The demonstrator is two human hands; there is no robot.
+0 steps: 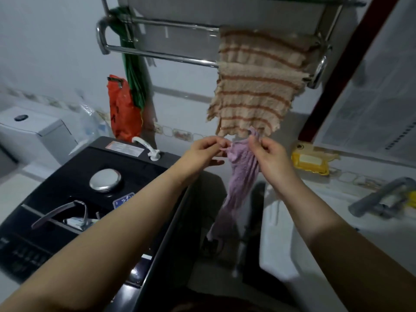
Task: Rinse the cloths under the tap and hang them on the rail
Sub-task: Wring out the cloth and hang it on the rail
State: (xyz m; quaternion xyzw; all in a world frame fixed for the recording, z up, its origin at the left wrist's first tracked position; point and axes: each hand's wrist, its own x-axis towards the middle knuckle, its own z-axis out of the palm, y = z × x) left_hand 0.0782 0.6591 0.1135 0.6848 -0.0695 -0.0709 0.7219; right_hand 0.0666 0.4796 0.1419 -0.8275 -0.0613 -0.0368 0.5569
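Lilac cloth (238,176) pinched at top by left hand (208,152) and right hand (271,154). Hanging lengthwise, straight down. Just below striped towel (258,82) draped on rail (162,55).

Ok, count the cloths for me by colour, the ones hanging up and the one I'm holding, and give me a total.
Beige with orange stripes: 1, the striped cloth draped over the rail.
Purple: 1, the purple cloth pinched at its top by the left hand and the right hand.
Total: 2 cloths.
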